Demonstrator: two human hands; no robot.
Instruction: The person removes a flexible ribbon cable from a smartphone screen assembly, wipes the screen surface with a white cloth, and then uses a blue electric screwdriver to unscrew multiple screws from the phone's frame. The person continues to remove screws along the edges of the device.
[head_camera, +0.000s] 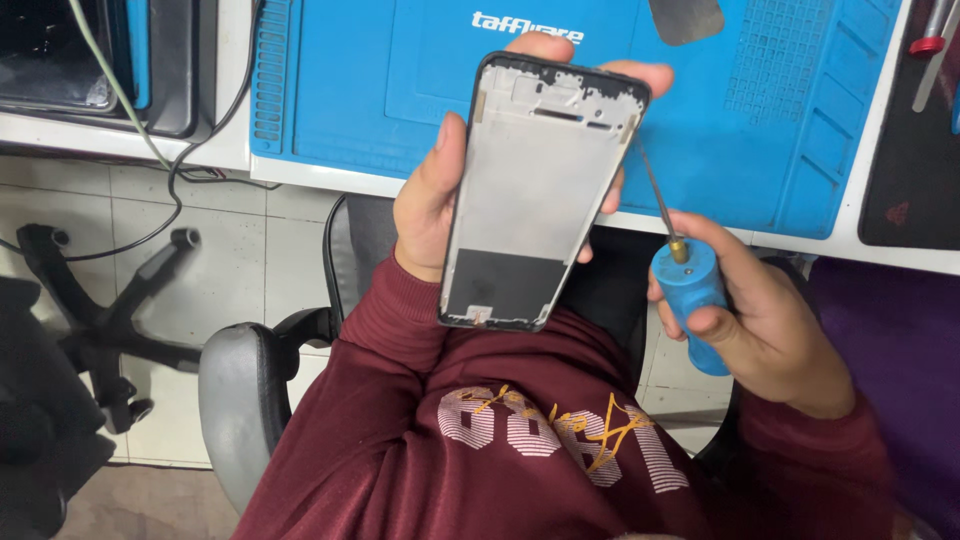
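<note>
Phone frame (530, 190) is held up in the air over the person's lap, just off the near edge of the table (800, 245), back side open to the camera. Bare grey midplate, dark panel at the lower end, black rim, cutouts along the top edge; no board or battery visible inside. Left hand (430, 200) grips it from behind, thumb along the left rim, fingers (640, 75) curled over the top right corner, closed firmly on it. Right hand (770, 320) is wrapped shut around a screwdriver (690, 290) with a blue handle; its thin shaft reaches up to the frame's right edge near the top. Tip contact can't be confirmed. Looks like working at that upper right edge, a screw or a clip; that calls for a steady frame and a precise tip. Blue work mat (780, 120) lies on the table behind. Maroon sweatshirt (500, 430) and an office chair (240, 390) sit below.
</note>
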